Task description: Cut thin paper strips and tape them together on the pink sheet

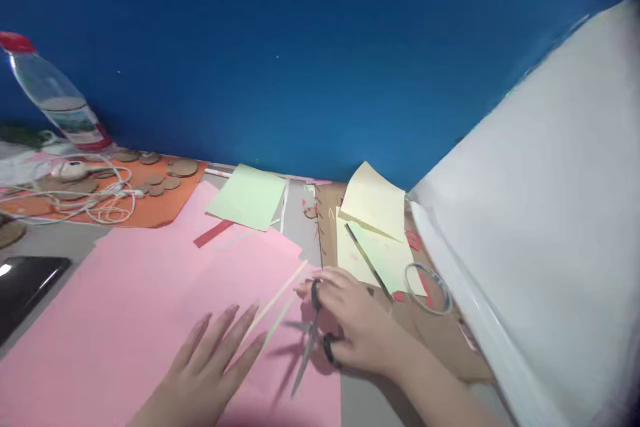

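My left hand [213, 363] lies with its fingers spread over a large pink paper sheet [145, 293]. Beside its fingertips run two thin paper strips, one cream [280, 293] and one pale green [280, 320]; their lower ends pass under or next to the fingers. In my right hand [360, 320] is a pair of scissors [311, 340] with black handles. Fingers sit in the handle loops, and the blades stand apart, pointing down and to the left above the pink sheet, where their shadow falls.
Green paper [250, 197] and a red strip [213, 233] lie behind. Cream paper [375, 203] and a tape roll [429, 288] are at right. A bottle [65, 107], white cable [117, 197], cardboard discs [183, 167] and black phone [30, 290] stand or lie left. A blue wall [300, 67] rises behind.
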The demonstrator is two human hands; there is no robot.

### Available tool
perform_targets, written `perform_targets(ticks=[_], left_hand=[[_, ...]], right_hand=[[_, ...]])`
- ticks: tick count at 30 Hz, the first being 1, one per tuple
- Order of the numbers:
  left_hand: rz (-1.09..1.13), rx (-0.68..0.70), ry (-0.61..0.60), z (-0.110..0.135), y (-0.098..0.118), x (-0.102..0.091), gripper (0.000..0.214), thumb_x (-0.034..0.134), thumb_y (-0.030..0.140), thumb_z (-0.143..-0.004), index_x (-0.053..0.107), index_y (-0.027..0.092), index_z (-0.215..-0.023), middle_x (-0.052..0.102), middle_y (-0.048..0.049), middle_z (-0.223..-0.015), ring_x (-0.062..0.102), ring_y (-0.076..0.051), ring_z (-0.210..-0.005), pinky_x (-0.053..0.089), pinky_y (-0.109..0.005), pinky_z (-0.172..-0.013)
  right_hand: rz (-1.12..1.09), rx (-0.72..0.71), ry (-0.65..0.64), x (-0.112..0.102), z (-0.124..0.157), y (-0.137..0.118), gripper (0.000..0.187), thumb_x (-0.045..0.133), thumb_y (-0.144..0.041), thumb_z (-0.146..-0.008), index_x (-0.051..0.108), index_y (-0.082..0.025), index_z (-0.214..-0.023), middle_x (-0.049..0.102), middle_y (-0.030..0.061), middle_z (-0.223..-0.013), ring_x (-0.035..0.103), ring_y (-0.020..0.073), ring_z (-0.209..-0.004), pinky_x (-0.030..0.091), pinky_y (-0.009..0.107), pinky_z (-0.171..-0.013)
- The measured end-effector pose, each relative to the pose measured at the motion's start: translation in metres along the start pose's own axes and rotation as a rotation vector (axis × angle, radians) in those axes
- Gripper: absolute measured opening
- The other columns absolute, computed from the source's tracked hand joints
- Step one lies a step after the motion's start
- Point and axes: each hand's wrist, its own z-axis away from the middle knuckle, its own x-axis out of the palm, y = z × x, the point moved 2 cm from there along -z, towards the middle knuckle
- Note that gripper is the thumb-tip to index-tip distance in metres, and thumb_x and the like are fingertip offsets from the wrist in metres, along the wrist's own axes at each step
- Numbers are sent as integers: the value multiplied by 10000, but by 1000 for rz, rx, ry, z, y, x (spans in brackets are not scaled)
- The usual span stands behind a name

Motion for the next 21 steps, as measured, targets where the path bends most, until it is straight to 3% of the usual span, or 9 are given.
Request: perform_targets(ticks=[4, 7, 10, 14, 18, 21], left_hand=[[45, -14, -10, -6, 2, -3, 783, 525, 577, -788, 250, 272, -1454, 291, -76, -1504, 201, -365, -1387, 185, -532, -1091], [81, 41, 6, -9, -1, -9, 823, 455, 627, -818, 188, 209, -1475, 281, -108, -1503, 194, -331, -1397, 208, -474, -1096], [103, 86, 12, -9, -8, -13, 845, 433, 628, -837, 129, 180, -1486, 251, -113, -1512, 197, -303, -1401, 218, -424, -1099], [127, 109, -29, -7, -18, -12, 796, 461, 567, -860, 94, 242, -1488, 229, -57, -1524, 213, -262, -1402, 211, -393, -1113], [164, 194, -64, -6, -29, -13, 756, 437, 593, -868, 135, 269, -1480, 206, -39, -1530, 235, -254, -1396, 189, -391, -1133], [211, 192, -57, -3, -38, -14, 741, 433, 623, -855, 185, 292, -1470, 220, -18, -1528, 248, -255, -1392, 163, -411, -1150]], right_hand=[[2, -5, -56, 18, 5, 1, 551, 511, -159, -632, 554, -139, -1181, 630, 100, -1088, 284, 211, -1359, 68, 397, -1164], [16, 8, -91, 22, 8, 3, 580, 483, -140, -622, 549, -128, -1198, 627, 110, -1116, 268, 206, -1372, 56, 391, -1169], [6, 17, -97, 22, 9, 5, 698, 465, -116, -587, 485, -131, -1285, 594, 107, -1210, 308, 205, -1354, 121, 380, -1165], [-17, 18, -75, 21, 9, 6, 724, 465, -104, -564, 470, -150, -1286, 570, 97, -1258, 367, 231, -1314, 194, 407, -1145], [-22, 18, 4, 12, 9, 5, 562, 476, -72, -585, 525, -165, -1137, 553, 102, -1272, 436, 238, -1239, 308, 409, -1076], [77, 147, 100, -2, 14, 7, 364, 452, -35, -659, 546, -183, -978, 616, 92, -1100, 523, 236, -1060, 412, 394, -921]])
